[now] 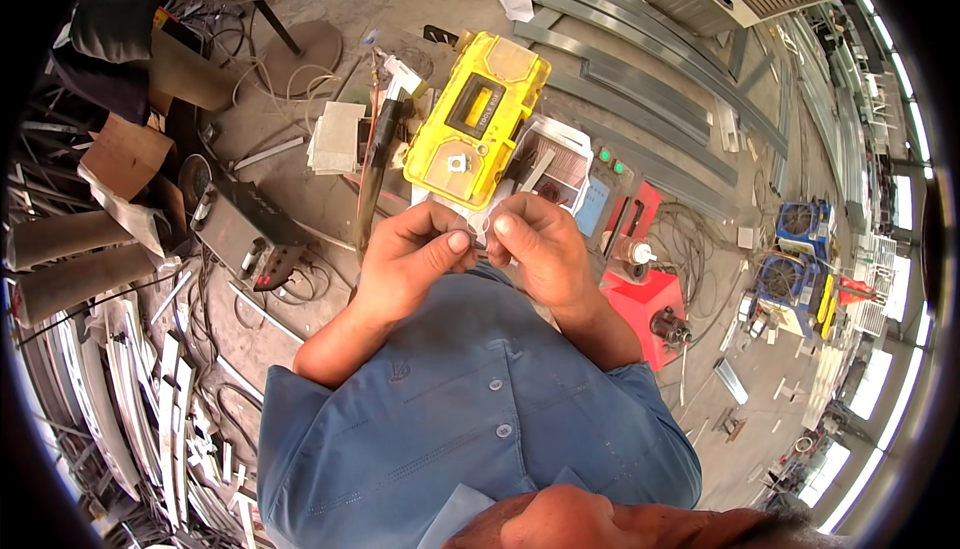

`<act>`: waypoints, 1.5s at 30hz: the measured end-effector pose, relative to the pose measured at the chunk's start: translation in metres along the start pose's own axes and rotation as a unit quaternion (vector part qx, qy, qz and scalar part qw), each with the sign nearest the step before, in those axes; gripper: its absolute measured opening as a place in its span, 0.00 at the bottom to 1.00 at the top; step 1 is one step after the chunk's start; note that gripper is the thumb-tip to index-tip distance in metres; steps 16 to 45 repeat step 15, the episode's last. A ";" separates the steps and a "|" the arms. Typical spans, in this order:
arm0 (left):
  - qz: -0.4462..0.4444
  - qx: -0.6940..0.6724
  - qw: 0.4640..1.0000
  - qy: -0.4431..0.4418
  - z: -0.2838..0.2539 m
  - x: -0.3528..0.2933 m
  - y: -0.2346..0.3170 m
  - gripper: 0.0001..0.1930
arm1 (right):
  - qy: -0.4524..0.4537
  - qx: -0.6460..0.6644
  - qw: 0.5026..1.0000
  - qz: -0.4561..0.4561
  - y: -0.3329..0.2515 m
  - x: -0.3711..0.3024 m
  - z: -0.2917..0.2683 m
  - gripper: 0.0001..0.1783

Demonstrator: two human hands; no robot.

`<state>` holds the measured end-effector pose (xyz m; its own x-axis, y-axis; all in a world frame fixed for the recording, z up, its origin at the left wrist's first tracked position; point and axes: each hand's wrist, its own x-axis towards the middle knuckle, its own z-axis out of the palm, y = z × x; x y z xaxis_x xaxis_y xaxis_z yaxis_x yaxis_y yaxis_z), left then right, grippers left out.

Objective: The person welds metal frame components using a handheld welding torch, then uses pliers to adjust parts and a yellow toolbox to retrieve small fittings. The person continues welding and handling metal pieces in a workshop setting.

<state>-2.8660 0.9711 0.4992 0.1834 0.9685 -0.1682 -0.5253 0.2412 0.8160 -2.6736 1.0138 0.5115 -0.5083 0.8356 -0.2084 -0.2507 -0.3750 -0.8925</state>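
Observation:
In front of my chest, both hands meet at the fingertips. My left hand is closed in a pinch, thumb against the curled fingers. My right hand pinches from the other side. Between them is a small pale, see-through piece, too small to name exactly. Just beyond my hands lies a yellow toolbox with a dark handle and clear lid windows. A small white fitting rests on its near end. Right of the toolbox is a white bin with thin rods and a flat metal strip inside.
A red machine stands beside my right forearm, with a white-capped bottle near it. Left are a dark welder-like box, cables and piled metal strips. Long metal profiles lie beyond the bench, near a fan's round base.

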 end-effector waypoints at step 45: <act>-0.052 -0.146 0.988 0.023 0.000 -0.005 0.001 0.11 | 0.092 -0.501 0.716 -0.477 -0.002 -0.011 0.010 0.23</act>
